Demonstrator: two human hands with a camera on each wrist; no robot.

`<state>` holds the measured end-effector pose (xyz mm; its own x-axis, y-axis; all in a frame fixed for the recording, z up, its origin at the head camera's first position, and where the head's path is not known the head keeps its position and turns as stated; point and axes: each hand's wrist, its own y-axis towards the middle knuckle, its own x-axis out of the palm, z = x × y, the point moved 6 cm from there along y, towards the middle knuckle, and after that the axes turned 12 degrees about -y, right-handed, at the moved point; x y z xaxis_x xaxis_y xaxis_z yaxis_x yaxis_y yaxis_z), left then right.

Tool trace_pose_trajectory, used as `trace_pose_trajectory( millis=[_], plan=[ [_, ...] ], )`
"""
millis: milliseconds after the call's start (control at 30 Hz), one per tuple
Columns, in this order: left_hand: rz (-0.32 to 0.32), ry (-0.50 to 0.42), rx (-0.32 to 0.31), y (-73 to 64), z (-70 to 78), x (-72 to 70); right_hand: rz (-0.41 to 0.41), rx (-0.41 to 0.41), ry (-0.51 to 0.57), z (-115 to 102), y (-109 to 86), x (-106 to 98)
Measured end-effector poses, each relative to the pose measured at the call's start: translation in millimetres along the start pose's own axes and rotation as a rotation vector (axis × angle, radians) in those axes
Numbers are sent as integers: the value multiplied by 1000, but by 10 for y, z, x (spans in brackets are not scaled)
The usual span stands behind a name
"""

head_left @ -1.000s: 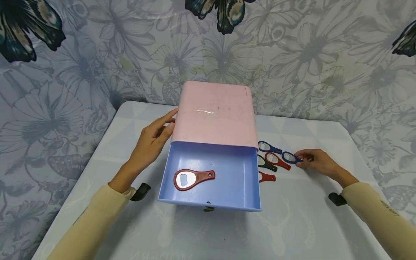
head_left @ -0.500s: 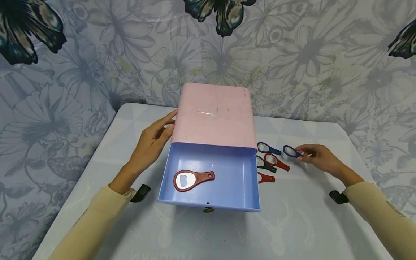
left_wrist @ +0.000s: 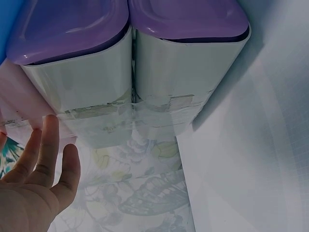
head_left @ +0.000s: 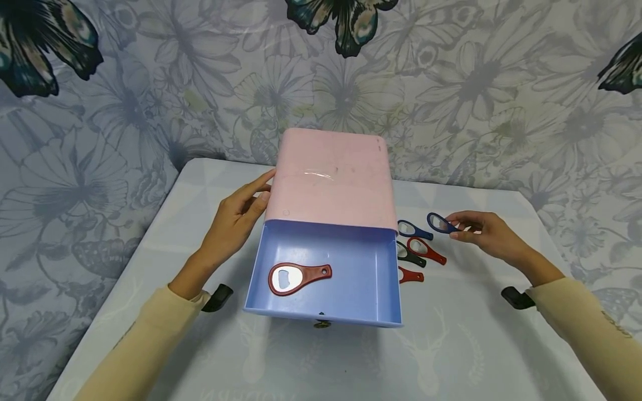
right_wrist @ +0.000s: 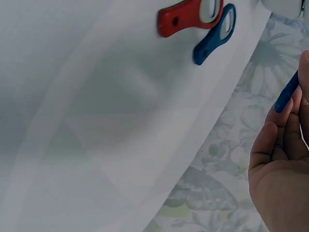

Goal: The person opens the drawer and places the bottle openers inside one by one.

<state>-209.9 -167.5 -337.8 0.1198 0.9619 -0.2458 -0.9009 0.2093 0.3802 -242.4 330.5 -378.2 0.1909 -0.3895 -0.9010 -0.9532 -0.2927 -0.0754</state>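
Note:
A pink drawer box (head_left: 331,178) stands on the table with its blue drawer (head_left: 361,273) pulled out at the front. Inside the drawer lies one red bottle opener (head_left: 311,272). My left hand (head_left: 228,223) rests against the box's left side, fingers extended; the left wrist view shows its fingertips touching the pink wall. Between thumb and fingers, my right hand (head_left: 489,236) pinches a blue bottle opener (head_left: 439,223) by its handle, raised above the table. Below it are another blue bottle opener (head_left: 415,230), a red one (head_left: 427,250), a dark green one (head_left: 412,255) and a partly hidden red one (head_left: 412,275).
The patterned wall (head_left: 451,111) rises right behind the white table (head_left: 451,345). In the left wrist view, white drawer fronts with purple edges (left_wrist: 193,19) belong to the box's underside or side. A small lock (head_left: 322,323) sits on the drawer's front.
My right hand has lifted the blue bottle opener from beside the others and moved it up and slightly left. My left hand has stayed on the box.

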Motion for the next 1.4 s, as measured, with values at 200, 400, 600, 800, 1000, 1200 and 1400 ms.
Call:
trace_pose_trajectory(
  millis=[200, 400, 600, 800, 1000, 1200, 1400],
  plan=[
    [5, -6, 2, -1, -5, -9, -2, -41, 3, -225, 26, -35],
    [2, -8, -2, 6, -13, -2, 2, -89, 6, -441, 39, -75],
    [6, 4, -3, 4, -9, 0, 20, -111, 28, -685, 29, -134],
    [5, 1, 1, 9, -12, 0, 50, -138, 53, -951, -18, -231],
    [2, -4, -2, 13, -7, -1, 82, -229, 56, -1227, -82, -309],
    [4, -3, -2, 16, -11, -7, 91, -322, 73, -1467, -111, -369],
    [-3, 7, -3, 22, -29, -4, 100, -350, 84, -1610, -132, -421]
  ],
)
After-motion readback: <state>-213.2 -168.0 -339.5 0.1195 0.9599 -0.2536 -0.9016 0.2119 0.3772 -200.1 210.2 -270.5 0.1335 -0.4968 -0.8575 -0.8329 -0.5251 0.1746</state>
